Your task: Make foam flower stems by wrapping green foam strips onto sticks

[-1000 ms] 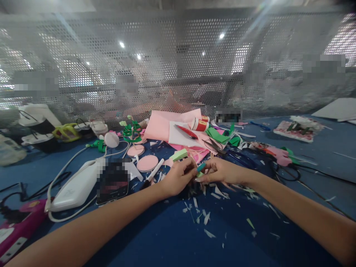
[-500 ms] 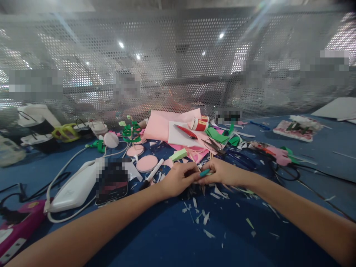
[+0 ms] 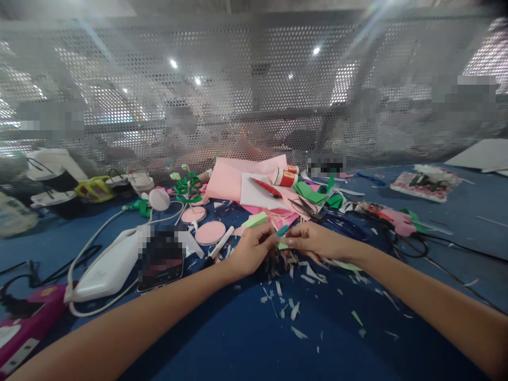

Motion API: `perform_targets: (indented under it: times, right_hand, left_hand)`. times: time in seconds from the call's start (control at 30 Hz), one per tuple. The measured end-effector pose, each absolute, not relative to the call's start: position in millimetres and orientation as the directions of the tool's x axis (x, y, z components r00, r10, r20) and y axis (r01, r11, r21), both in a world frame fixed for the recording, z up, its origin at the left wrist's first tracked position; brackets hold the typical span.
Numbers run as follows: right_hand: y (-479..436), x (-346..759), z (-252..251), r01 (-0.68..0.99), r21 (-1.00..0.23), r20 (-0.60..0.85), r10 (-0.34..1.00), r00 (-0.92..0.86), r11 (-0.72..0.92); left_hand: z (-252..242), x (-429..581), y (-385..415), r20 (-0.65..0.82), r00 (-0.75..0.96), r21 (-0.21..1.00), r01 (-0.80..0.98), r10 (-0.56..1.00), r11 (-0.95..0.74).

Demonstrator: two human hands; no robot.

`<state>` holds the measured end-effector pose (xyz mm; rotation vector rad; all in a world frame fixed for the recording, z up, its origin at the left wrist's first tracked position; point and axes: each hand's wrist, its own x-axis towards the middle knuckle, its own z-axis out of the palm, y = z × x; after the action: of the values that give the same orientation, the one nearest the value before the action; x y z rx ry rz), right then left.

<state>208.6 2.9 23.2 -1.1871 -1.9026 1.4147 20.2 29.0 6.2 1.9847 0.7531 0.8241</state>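
My left hand (image 3: 254, 247) and my right hand (image 3: 315, 241) meet above the middle of the blue table, fingertips pinched close together. Between them is a small piece of light green paper (image 3: 282, 245), gripped from both sides. A small teal piece (image 3: 282, 230) sticks up at the fingertips; its kind is unclear, and which hand bears it I cannot tell. Just beyond my left hand lies a folded light green paper block (image 3: 255, 219). A white marker with a dark end (image 3: 220, 246) rests left of that hand. Paper scraps (image 3: 293, 309) are scattered below both hands.
Pink sheets (image 3: 226, 177), a red-handled cutter (image 3: 264, 187) and scissors (image 3: 307, 207) are heaped behind my hands. At left are pink discs (image 3: 210, 233), a phone (image 3: 161, 262), a white power bank (image 3: 105, 270) and a magenta power strip (image 3: 35, 323). A perforated metal screen (image 3: 246, 95) stands behind.
Both hands have shifted slightly, and the teal piece has moved up and left, now tilted more upright. More of the light green paper shows between the fingers.
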Motion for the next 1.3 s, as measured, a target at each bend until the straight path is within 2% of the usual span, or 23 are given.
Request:
perform_targets:
  times: [0.2, 0.3, 0.63, 0.73, 0.93, 1.1, 1.3]
  right_hand:
    - [5.4, 211.6, 23.2, 0.291, -0.956, -0.130, 0.833, -0.538, 0.039]
    - [4.9, 214.3, 26.8, 0.319, -0.946, -0.153, 0.804, -0.574, 0.047]
    - [-1.2, 210.0, 32.8, 0.393, -0.913, -0.164, 0.787, -0.594, 0.107]
    - [-3.5, 206.3, 36.7, 0.371, -0.921, -0.135, 0.796, -0.590, 0.118]
    - [-7.5, 200.2, 38.0, 0.289, -0.955, -0.127, 0.784, -0.608, 0.069]
    - [-6.4, 198.8, 31.1, 0.212, -0.977, -0.104, 0.797, -0.595, 0.030]
    - [-7.7, 198.1, 31.7, 0.222, -0.974, -0.082, 0.822, -0.564, 0.055]
  left_hand:
    - [7.7, 20.1, 27.3, 0.225, 0.635, 0.883, 0.189, 0.739, -0.430]
    - [7.4, 19.4, 26.5, 0.211, 0.658, 0.878, 0.197, 0.723, -0.436]
    - [14.3, 19.6, 23.5, 0.264, 0.702, 0.764, 0.266, 0.661, -0.588]
    - [13.2, 19.2, 26.3, 0.269, 0.720, 0.808, 0.193, 0.639, -0.557]
    - [12.1, 16.9, 29.2, 0.193, 0.783, 0.921, 0.063, 0.592, -0.384]
    - [13.6, 16.6, 27.9, 0.194, 0.761, 0.928, 0.061, 0.618, -0.367]
    - [13.4, 17.9, 28.1, 0.222, 0.713, 0.934, 0.040, 0.666, -0.354]
